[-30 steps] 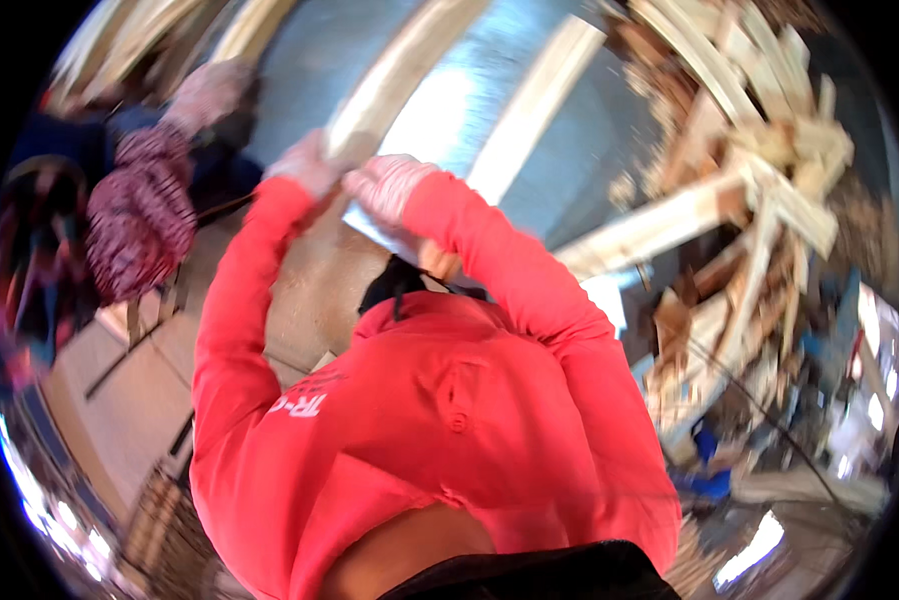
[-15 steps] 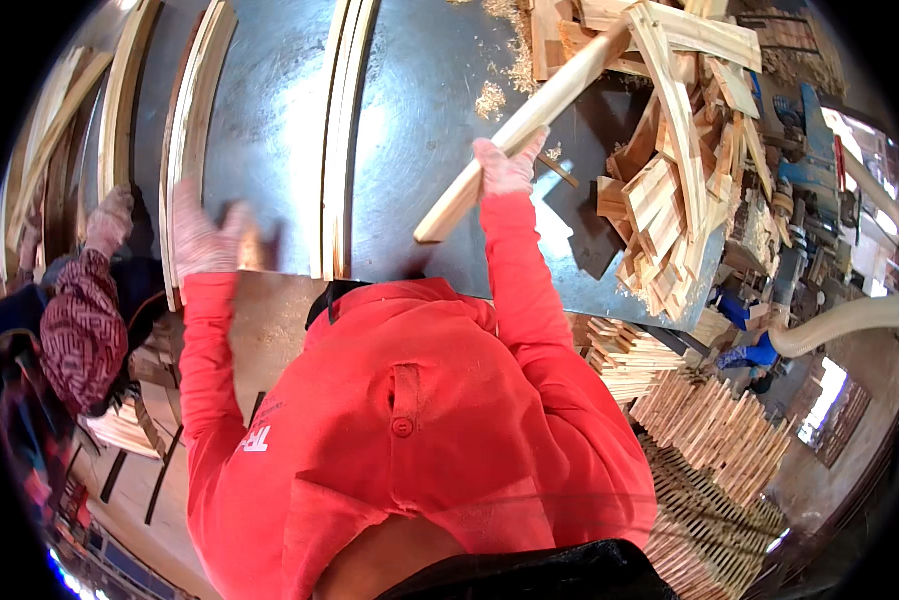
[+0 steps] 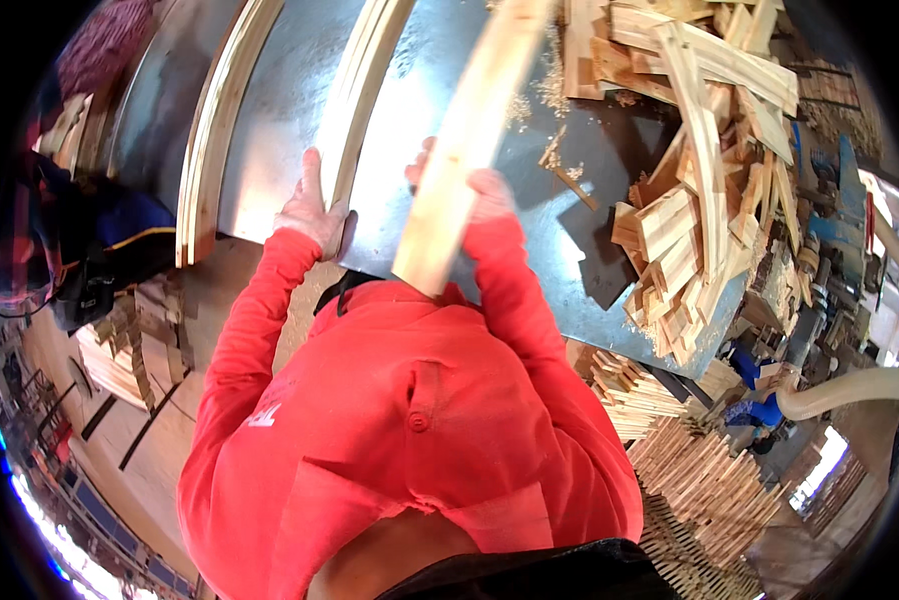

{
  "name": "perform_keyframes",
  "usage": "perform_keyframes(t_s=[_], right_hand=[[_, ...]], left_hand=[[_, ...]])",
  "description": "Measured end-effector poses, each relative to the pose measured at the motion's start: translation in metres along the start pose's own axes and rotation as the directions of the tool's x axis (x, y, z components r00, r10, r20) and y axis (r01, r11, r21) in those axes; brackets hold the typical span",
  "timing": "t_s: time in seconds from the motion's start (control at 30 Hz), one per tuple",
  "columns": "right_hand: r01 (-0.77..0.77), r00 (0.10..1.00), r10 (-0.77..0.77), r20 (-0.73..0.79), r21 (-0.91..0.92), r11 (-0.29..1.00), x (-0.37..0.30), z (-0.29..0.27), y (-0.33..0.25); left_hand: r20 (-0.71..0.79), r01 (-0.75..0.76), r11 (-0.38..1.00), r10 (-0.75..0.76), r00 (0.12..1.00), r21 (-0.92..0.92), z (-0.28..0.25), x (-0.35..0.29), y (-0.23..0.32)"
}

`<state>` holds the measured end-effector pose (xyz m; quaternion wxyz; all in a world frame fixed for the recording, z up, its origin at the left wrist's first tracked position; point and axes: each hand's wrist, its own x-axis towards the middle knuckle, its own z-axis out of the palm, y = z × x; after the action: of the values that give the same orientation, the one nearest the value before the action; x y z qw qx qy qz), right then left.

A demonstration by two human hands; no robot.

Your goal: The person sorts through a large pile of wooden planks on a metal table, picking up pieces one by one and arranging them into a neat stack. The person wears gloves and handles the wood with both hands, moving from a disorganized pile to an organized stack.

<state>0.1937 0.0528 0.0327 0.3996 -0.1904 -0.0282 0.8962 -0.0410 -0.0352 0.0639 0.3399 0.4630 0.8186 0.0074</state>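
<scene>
My right hand (image 3: 487, 198), in a pale glove, grips a flat, light wooden board (image 3: 456, 150) across its width. The fingertips show past its left edge and the thumb lies on the right. The board's near end tilts toward my chest, above the table edge. My left hand (image 3: 312, 215), gloved too, is closed round the near end of a pair of long wooden strips (image 3: 361, 85). Its thumb lies along their left side; the other fingers are partly hidden. These strips rest on the shiny metal table (image 3: 274, 130).
More long strips (image 3: 219, 130) lie to the left, their ends past the table edge. A heap of wood offcuts (image 3: 684, 210) and sawdust (image 3: 552, 90) cover the right side. Stacked slats (image 3: 709, 480) stand below right. A co-worker's patterned sleeve (image 3: 104, 45) shows at far left.
My left hand has gone from the left strips to the middle pair and closed on their end. The board in my right hand has swung left and turned its broad face up. The co-worker has moved farther off.
</scene>
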Motion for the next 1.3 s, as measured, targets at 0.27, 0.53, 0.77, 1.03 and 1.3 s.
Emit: perform_keyframes(t_s=[0.27, 0.53, 0.77, 1.03, 1.3], right_hand=[[0.050, 0.997, -0.015, 0.074, -0.799, -0.599, 0.030, 0.059, -0.017], [-0.781, 0.589, -0.804, -0.080, -0.311, -0.541, -0.059, 0.070, -0.320], [0.043, 0.940, -0.249, 0.234, -0.804, -0.592, -0.029, 0.169, -0.221], [-0.196, 0.615, -0.697, 0.367, -0.786, -0.587, 0.058, 0.160, -0.261], [-0.695, 0.042, -0.917, -0.396, -0.671, 0.258, 0.134, 0.136, -0.327]], left_hand=[[0.024, 0.116, 0.992, -0.117, 0.993, 0.052, 0.000, -0.006, 0.039], [-0.171, -0.027, 0.973, 0.068, 0.983, 0.231, 0.005, 0.000, -0.019], [-0.342, -0.598, 0.469, 0.522, 0.782, -0.651, -0.001, -0.026, 0.086], [-0.149, -0.385, 0.603, 0.405, 0.902, -0.698, 0.002, -0.017, 0.178], [-0.508, -0.324, 0.856, 0.504, 0.699, 0.404, -0.006, -0.013, 0.068]])
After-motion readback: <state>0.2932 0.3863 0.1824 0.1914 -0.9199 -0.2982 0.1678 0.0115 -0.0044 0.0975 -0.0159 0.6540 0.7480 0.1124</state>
